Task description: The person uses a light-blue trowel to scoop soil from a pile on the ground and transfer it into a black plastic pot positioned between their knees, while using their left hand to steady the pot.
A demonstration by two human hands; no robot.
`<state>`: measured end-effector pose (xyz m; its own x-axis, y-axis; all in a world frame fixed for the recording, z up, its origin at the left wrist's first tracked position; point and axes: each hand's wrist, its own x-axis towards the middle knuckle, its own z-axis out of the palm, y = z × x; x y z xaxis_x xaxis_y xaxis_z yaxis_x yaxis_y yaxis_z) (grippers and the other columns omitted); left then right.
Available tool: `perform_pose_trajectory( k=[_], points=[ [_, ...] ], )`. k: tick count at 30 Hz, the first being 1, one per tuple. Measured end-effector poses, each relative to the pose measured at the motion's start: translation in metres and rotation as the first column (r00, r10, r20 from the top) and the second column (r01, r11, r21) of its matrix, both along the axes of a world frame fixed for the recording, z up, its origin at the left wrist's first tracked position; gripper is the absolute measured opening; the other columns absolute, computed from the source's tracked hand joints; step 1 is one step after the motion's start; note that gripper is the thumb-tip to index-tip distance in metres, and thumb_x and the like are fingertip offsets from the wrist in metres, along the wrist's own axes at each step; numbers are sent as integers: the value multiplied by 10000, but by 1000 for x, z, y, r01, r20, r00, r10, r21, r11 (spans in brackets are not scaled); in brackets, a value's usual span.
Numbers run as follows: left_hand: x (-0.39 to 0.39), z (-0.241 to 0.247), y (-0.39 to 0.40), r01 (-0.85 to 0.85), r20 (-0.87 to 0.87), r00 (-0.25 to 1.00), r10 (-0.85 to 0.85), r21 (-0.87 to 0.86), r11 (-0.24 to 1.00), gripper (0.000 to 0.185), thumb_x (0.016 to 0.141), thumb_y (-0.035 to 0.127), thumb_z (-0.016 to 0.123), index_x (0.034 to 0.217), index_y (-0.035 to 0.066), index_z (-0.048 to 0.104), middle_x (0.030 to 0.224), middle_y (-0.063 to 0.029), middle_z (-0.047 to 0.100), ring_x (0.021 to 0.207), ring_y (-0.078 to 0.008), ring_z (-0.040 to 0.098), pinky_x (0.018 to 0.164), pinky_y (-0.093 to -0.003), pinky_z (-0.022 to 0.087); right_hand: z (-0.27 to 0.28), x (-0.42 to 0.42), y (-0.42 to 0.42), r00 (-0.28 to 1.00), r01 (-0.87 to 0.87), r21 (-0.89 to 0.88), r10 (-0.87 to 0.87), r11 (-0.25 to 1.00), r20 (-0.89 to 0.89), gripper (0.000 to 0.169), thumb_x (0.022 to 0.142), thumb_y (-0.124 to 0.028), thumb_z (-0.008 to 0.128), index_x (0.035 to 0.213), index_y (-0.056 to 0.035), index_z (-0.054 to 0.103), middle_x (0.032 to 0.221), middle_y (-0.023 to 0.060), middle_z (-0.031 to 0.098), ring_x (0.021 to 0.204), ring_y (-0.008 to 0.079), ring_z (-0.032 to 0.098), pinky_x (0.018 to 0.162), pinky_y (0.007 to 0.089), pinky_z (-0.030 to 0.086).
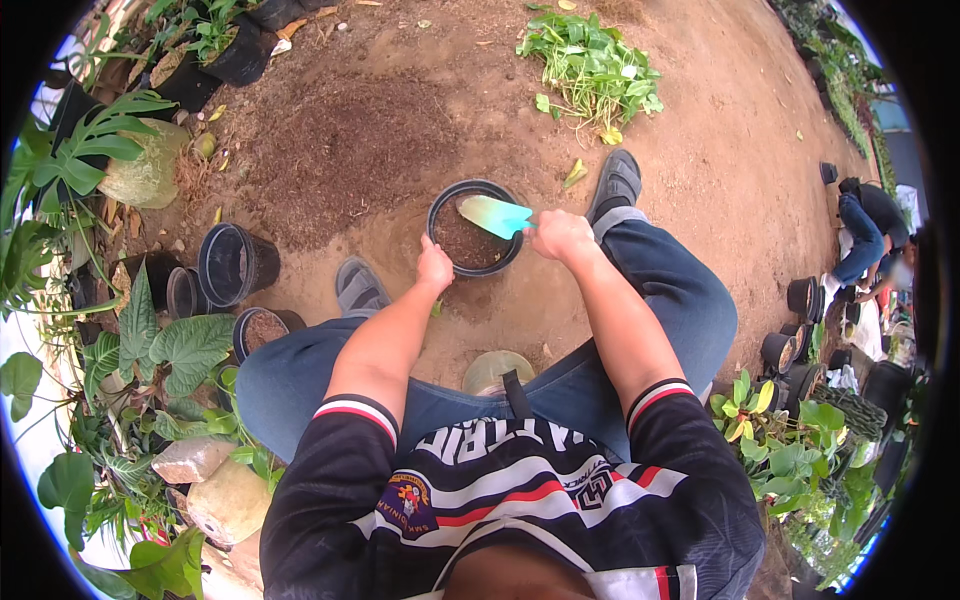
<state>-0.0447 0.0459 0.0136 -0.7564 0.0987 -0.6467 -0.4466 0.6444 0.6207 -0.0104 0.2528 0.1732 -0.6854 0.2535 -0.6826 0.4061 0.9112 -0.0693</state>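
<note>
A round black plastic plant pot (480, 271) stands on the ground between my feet, with brown soil (466, 241) inside it. My left hand (434, 264) grips the near left side of its rim. In my right hand (562, 234) is a turquoise hand trowel (496, 217), held by its handle, which my fingers mostly hide. The trowel's blade lies over the pot's opening, its tip towards the far left and dulled with soil. Whether the blade touches the soil in the pot, I cannot tell.
Dark loose soil (337, 150) spreads beyond the pot. A heap of uprooted leafy plants (592, 71) lies at the far right. On my left are an empty black pot (238, 264), a soil-filled pot (264, 330) and large-leaved plants (191, 349). Another person (870, 225) bends over pots at right.
</note>
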Motion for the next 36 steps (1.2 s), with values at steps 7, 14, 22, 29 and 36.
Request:
perform_pose_trajectory(
  k=[7,14,22,29,36],
  points=[
    [0,6,3,-1,62,998,0,20,1000,475,920,125,304,1372,169,165,751,-132,565,467,-213,531,392,-335,448,2,-7,-6,999,-37,2,37,999,12,363,867,-369,488,1045,-80,616,1049,119,624,1002,276,587,835,388,468],
    [0,-9,-6,-21,-43,999,21,-2,1000,500,904,99,340,1365,173,162,761,-146,563,472,-246,545,399,-365,451,-19,-8,-12,999,-20,-17,20,1000,-40,343,864,-358,497,1028,-86,627,1031,111,633,974,271,603,816,384,479],
    [-1,4,2,-60,39,998,58,54,997,369,942,187,343,1272,114,195,730,-153,571,432,-213,551,348,-306,462,-9,-4,-9,1000,-1,-8,1,1000,-18,333,851,-365,522,990,-89,647,1002,96,646,949,254,617,798,365,490],
    [31,14,14,-146,82,988,135,154,977,678,849,-12,410,1343,205,-2,878,-188,561,459,-198,560,377,-297,471,-15,-4,-10,1000,-18,-3,17,1000,-20,342,843,-375,536,975,-81,652,985,111,647,941,265,617,793,375,487],
    [18,18,7,-135,107,987,123,105,985,754,803,-76,363,1369,247,-16,859,-168,570,453,-183,523,368,-302,433,-9,-12,-11,999,-32,-27,32,999,-21,274,811,-276,552,981,-92,662,1010,91,649,943,236,626,785,352,503]
  ],
)
